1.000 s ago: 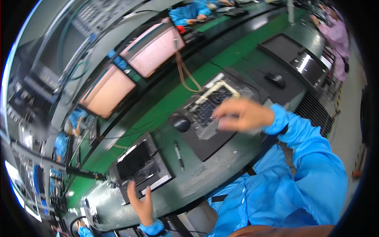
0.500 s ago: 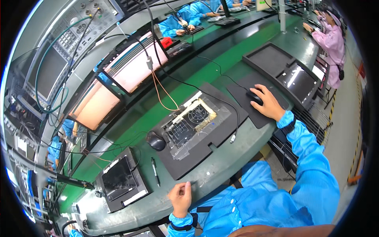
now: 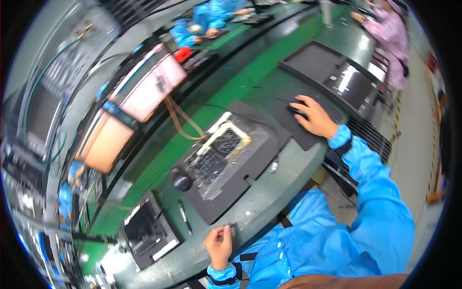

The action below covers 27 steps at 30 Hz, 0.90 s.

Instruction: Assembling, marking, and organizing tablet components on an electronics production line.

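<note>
My right hand (image 3: 317, 117) rests over a black computer mouse (image 3: 297, 111), its fingers bent around it on a dark mouse pad (image 3: 304, 139). At the table's near edge, my left hand (image 3: 219, 246) is loosely curled, with nothing visible in it. Close to it lie a dark pen (image 3: 185, 216) and a black foam board (image 3: 214, 208). On that board sits a taped fixture (image 3: 231, 140) with a round black pattern and a light frame. A second black mouse (image 3: 182, 180) stands at the board's left side.
At far right a black tray (image 3: 308, 59) holds a glossy dark panel (image 3: 355, 86). A flat dark device (image 3: 143, 226) lies on a holder at left. Behind stand two lit monitors (image 3: 150, 86). A cable end (image 3: 274, 167) lies by the board. People in blue (image 3: 207, 21) and pink (image 3: 382, 36) work beyond.
The whole view has shifted and blurred, so the table things sit slightly further left. My right hand stays on the mouse, and my left hand keeps its curled pose.
</note>
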Available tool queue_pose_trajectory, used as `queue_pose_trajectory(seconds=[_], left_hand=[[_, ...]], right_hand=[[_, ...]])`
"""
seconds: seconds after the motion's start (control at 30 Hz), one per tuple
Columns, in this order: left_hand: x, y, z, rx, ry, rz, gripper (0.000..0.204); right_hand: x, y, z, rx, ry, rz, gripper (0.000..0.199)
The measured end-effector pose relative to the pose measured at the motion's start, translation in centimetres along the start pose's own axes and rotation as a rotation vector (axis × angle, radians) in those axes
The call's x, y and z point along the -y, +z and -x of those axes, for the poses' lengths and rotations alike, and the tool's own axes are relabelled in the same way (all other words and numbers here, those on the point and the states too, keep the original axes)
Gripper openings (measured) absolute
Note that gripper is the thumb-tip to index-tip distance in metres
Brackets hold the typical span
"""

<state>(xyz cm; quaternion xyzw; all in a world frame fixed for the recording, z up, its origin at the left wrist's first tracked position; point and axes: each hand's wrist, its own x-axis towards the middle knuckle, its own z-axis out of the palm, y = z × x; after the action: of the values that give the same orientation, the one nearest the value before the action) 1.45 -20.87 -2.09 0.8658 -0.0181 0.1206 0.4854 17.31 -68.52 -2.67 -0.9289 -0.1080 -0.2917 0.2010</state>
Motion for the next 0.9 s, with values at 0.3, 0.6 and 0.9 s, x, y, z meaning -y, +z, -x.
queue_pose_trajectory(seconds=[0.3,0.6,0.9], left_hand=[[0.9,-1.0,0.9,-0.031,-0.037,-0.008,0.015],[0.3,-0.8,0.6,-0.042,-0.016,0.001,0.012],[0.7,0.0,0.8,-0.064,-0.012,-0.043,0.012]], right_hand=[[-0.7,-8.4,-4.5,0.073,0.279,0.368,0.034],[-11.0,-10.0,-3.0,0.255,-0.065,0.262,0.049],[-15.9,-10.2,-3.7,0.185,0.037,0.361,0.048]])
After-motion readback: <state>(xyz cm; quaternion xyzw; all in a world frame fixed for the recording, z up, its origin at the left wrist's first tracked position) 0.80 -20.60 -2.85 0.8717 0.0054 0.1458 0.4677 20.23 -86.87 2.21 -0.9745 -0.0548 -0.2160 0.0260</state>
